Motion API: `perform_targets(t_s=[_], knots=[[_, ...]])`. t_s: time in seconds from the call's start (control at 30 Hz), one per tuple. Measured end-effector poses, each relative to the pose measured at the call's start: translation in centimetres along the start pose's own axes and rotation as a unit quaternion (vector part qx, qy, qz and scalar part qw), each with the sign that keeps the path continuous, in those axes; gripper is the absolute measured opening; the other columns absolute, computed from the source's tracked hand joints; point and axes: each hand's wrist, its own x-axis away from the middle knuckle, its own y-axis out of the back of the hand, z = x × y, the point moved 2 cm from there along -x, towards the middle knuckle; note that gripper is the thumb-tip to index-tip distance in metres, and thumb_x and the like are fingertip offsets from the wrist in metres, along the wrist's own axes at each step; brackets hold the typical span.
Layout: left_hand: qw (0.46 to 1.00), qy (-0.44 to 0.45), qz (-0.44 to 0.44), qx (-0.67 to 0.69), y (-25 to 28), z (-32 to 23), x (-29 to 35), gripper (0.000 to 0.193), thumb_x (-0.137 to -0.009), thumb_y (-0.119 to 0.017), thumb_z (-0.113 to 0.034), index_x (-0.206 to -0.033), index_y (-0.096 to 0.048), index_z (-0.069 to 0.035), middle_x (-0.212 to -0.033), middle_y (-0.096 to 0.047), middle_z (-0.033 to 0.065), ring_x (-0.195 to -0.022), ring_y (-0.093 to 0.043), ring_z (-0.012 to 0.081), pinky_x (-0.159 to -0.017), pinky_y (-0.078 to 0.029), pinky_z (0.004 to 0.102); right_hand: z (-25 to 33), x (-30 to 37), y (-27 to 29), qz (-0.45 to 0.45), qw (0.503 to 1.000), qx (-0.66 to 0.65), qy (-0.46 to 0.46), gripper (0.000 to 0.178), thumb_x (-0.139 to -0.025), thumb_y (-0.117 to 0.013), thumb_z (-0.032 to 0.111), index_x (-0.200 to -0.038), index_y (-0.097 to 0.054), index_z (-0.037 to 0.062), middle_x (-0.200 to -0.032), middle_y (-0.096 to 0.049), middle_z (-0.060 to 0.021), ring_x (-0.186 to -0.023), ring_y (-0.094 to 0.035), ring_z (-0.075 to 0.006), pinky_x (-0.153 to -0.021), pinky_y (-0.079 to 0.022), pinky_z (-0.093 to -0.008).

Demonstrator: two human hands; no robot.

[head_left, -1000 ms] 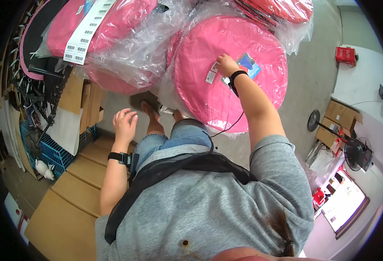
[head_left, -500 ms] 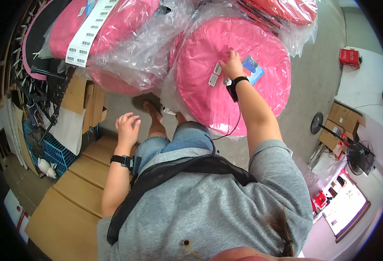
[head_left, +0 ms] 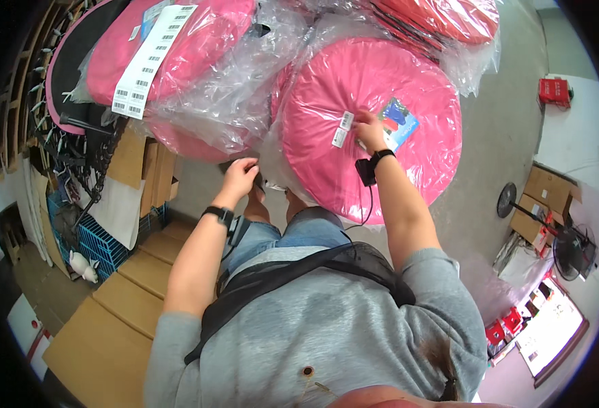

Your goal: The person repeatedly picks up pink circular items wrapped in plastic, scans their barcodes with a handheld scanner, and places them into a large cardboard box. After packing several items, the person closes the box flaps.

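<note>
A round pink folded item in clear plastic lies in front of me, with a white barcode label and a blue picture card near its middle. My right hand rests on the plastic between label and card. Its fingers are slightly bent and touch the surface beside the label; I see nothing gripped. My left hand hovers near the lower left edge of the pink bundle, with loosely bent fingers and nothing visible in them. Both wrists wear black straps with small devices.
A long sheet of barcode labels lies on another plastic-wrapped pink bundle at the upper left. Red wrapped bundles are stacked at the upper right. Brown cartons stand at my left, beside a blue wire cage. A black fan is at right.
My right hand has slid down toward me, alongside the label. My left hand has moved forward and right toward the bundle, its fingers drawing closer together. The view has shifted slightly.
</note>
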Motion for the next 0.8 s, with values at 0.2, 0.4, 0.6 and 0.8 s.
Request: perform_targets(t_s=[0.2,0.4,0.6,0.8], knots=[[0.962,0.115,0.028,0.247,-7.1,-3.1,-6.5,0.063,-0.073,-0.062,-0.015,-0.126,-0.033,0.005,-0.123,-0.043,0.0196,-0.111,-0.045,0.0253,-0.09,-0.038,0.0319,-4.5,7.5,6.8,-0.145,0.975,-0.162,0.054,0.042,-0.077,-0.055,0.001,-0.117,-0.042,-0.0007,-0.111,-0.047,-0.011,-0.093,-0.052,-0.0192,-0.075,-0.046,-0.0268],[0.954,0.193,-0.059,0.223,-9.4,-6.2,-8.0,0.088,-0.058,-0.074,-0.018,-0.128,-0.025,0.006,-0.125,-0.04,0.0208,-0.113,-0.043,0.0272,-0.092,-0.037,0.0338,-13.8,17.9,13.6,-0.433,0.889,-0.139,-0.052,0.036,-0.079,-0.055,0.005,-0.113,-0.045,-0.0004,-0.107,-0.051,-0.0103,-0.096,-0.05,-0.0186,-0.079,-0.042,-0.03],[0.917,0.206,0.063,0.335,-9.5,-5.8,-8.4,0.096,-0.062,-0.073,-0.011,-0.133,-0.01,0.001,-0.134,-0.027,0.0194,-0.12,-0.033,0.0278,-0.097,-0.03,0.0393,-18.8,16.6,13.3,-0.112,0.854,-0.49,-0.135,0.055,-0.086,-0.04,0.046,-0.123,-0.039,0.0057,-0.127,-0.041,-0.0076,-0.117,-0.039,-0.0261,-0.1,-0.026,-0.0454],[0.958,0.085,0.079,0.262,-8.6,-11.2,-3.8,0.1,-0.06,-0.074,-0.009,-0.134,-0.007,0.001,-0.133,-0.025,0.0215,-0.122,-0.029,0.0278,-0.099,-0.026,0.0384,-20.4,17.3,13.7,-0.069,0.865,-0.446,-0.219,0.06,-0.084,-0.045,0.048,-0.125,-0.037,0.0049,-0.129,-0.039,-0.0106,-0.119,-0.036,-0.0278,-0.1,-0.025,-0.0493]])
